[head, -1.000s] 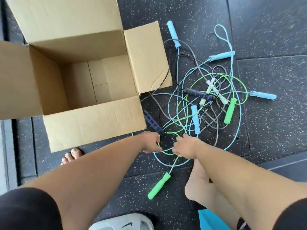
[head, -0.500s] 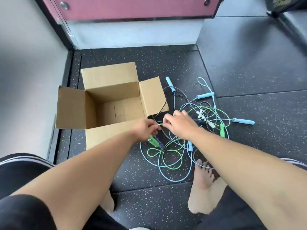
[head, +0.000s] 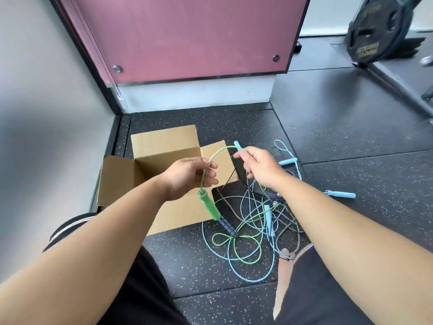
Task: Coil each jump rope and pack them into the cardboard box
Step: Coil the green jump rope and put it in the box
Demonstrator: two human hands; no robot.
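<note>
head: green rope in tangle by box; weight plate behind

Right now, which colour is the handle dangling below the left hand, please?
Green handle, best in the head view.

Open cardboard box, flaps out, far left; tangled jump ropes heaped just right; green rope arched above, handle dangling.

A green jump rope was held up between the hands, its cord pinched by the left hand with the green handle hanging below, and gripped further along by the right hand. The open cardboard box was set on the floor beside a tangle of other ropes.
</note>
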